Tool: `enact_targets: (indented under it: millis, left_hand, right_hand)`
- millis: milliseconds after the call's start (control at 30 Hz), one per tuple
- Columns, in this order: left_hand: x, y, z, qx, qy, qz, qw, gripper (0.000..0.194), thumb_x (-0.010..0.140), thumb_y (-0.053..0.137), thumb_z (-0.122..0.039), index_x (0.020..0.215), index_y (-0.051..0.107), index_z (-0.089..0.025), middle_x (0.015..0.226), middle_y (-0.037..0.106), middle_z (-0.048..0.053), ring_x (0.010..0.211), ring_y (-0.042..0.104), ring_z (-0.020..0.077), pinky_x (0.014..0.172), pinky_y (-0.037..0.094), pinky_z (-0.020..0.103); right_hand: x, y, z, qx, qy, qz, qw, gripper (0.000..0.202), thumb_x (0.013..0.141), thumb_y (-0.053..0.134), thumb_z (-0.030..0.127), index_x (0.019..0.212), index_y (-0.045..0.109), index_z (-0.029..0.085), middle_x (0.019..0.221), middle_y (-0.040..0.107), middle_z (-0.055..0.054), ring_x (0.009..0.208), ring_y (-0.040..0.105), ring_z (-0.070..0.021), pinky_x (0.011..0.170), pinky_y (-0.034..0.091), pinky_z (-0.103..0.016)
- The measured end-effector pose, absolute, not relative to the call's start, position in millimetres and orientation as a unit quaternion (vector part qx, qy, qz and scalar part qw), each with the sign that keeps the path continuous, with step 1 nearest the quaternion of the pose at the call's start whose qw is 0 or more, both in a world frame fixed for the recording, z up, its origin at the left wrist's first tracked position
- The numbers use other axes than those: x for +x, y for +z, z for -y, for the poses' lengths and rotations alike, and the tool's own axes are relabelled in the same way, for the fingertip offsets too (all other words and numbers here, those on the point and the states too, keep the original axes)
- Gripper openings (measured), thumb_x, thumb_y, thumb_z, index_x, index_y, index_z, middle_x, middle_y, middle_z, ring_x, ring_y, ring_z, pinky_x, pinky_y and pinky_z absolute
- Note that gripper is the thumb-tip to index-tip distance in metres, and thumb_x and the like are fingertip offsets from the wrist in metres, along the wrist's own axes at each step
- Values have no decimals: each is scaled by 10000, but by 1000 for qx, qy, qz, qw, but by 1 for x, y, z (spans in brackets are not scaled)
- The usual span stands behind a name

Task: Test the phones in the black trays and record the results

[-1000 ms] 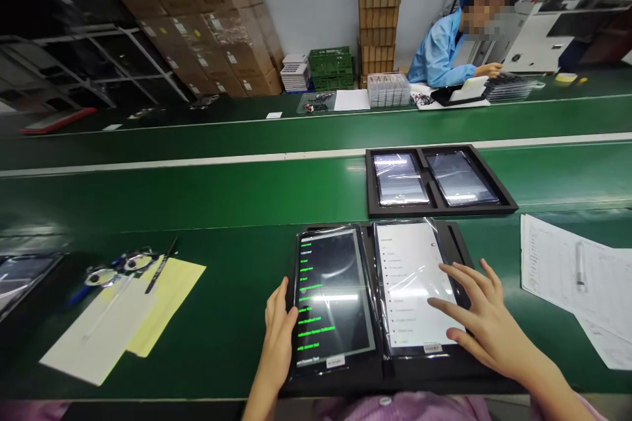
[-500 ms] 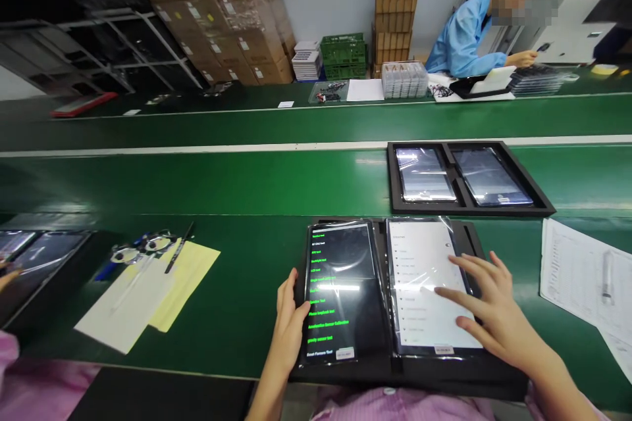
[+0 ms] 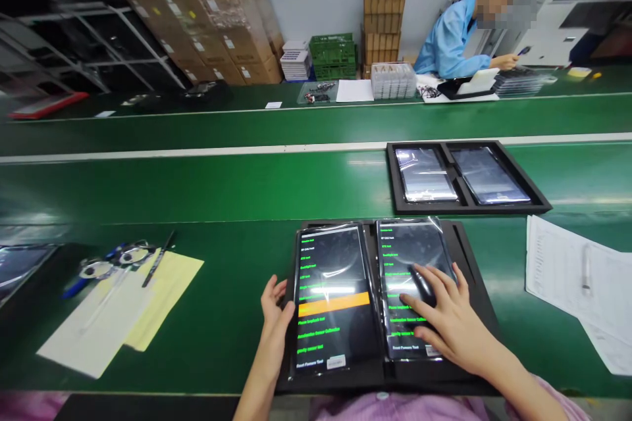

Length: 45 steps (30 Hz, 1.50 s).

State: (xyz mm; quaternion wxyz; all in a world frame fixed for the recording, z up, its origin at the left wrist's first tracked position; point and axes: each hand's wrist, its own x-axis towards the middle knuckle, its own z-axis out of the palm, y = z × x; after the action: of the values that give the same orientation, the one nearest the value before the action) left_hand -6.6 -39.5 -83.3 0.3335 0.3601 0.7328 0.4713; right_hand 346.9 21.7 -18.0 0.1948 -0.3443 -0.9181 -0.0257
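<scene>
Two tablets lie side by side in a black foam tray in front of me. The left tablet (image 3: 336, 263) shows a dark screen with green and white test lines and one orange bar. At its left edge is my left hand (image 3: 275, 316), thumb against the edge beside the orange bar, fingers apart and partly bent. The right tablet (image 3: 395, 243) has a similar dark list of green lines. Over its lower right part my right hand (image 3: 444, 316) is spread, its index fingertip at the screen; I cannot tell whether it touches. Both tablets have clear film and a small white label.
Behind my tray, another black tray (image 3: 539, 200) holds two tablets. Printed sheets (image 3: 557, 283) with a pen lie right. Left are papers (image 3: 99, 335), a dark pen (image 3: 158, 260) and blue-handled items (image 3: 93, 270). A co-worker in blue (image 3: 451, 39) sits across the green bench.
The right tablet's screen went from a white list to the dark test list. An orange bar appeared on the left tablet. My right hand shifted left; the view moved slightly.
</scene>
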Motion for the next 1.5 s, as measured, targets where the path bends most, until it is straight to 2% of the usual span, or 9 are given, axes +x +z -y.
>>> enact_targets:
  millis: [133, 300, 467, 767, 933, 1033, 1200, 1333, 1500]
  left_hand:
    - [1, -73, 45, 393, 477, -725, 303, 727, 891, 397, -698, 1436, 329, -222, 1426, 420, 139, 1347, 411, 323, 1147, 347, 502]
    - [9, -65, 58, 502, 492, -686, 189, 661, 968, 379, -548, 1506, 168, -227, 1436, 411, 158, 1322, 440, 301, 1089, 397, 500]
    - [1, -53, 66, 678, 326, -655, 64, 496, 988, 382, -403, 1471, 344, -295, 1342, 557, 97, 1296, 439, 299, 1096, 337, 486]
    - [8, -45, 54, 740, 262, -617, -62, 641, 1008, 339, -431, 1565, 155, -173, 1301, 620, 136, 1209, 501, 296, 1105, 271, 505]
    - [8, -32, 42, 752, 256, -603, -73, 738, 994, 224, -622, 1577, 127, -181, 1279, 618, 153, 1186, 524, 314, 1160, 143, 599]
    - [6, -19, 21, 771, 291, -564, -56, 816, 959, 128, -705, 1584, 69, -183, 1437, 479, 194, 1322, 454, 330, 1162, 211, 603]
    - [12, -3, -40, 860, 170, -480, 38, 920, 907, 245, -771, 1582, -3, -196, 1582, 227, 248, 1466, 284, 363, 1140, 331, 567]
    - [30, -6, -76, 891, 97, -441, 54, 995, 874, 304, -796, 1574, -61, -190, 1577, 219, 279, 1486, 219, 408, 1155, 184, 701]
    - [51, -15, -79, 888, 104, -445, 48, 1017, 847, 256, -837, 1585, 13, -179, 1545, 315, 256, 1420, 341, 424, 1143, 179, 690]
  right_hand:
    - [359, -10, -23, -376, -20, 887, 266, 381, 1049, 360, 417, 1244, 625, 223, 1395, 431, -159, 1257, 424, -325, 1135, 188, -598]
    - [366, -11, -24, -389, -13, 892, 229, 350, 1043, 379, 421, 1190, 650, 256, 1360, 457, -139, 1219, 445, -318, 1121, 200, -600]
    - [372, -16, -20, -391, -40, 880, 265, 327, 1031, 399, 414, 1239, 603, 266, 1386, 412, -155, 1270, 395, -341, 1116, 165, -633]
    - [388, -28, -33, -499, 36, 825, 264, 325, 1024, 346, 442, 1200, 547, 257, 1322, 432, -139, 1239, 439, -334, 1085, 279, -642]
    - [385, -20, -37, -478, 43, 834, 273, 376, 1027, 352, 470, 1285, 513, 250, 1353, 420, -151, 1265, 416, -345, 1096, 262, -652]
    - [379, -14, -43, -435, 43, 865, 247, 449, 1032, 347, 527, 1353, 507, 256, 1363, 413, -161, 1262, 416, -347, 1090, 263, -657]
    - [359, -15, -57, -370, 6, 913, 172, 465, 969, 509, 624, 1319, 615, 335, 1430, 385, -156, 1281, 378, -387, 1072, 180, -736]
    - [362, -7, -65, -364, -10, 914, 176, 402, 926, 616, 592, 1234, 689, 346, 1489, 351, -127, 1293, 358, -408, 1087, 144, -730]
    - [382, -4, -83, -408, -10, 889, 208, 377, 999, 484, 557, 1273, 663, 369, 1439, 380, -116, 1276, 372, -365, 1099, 212, -668]
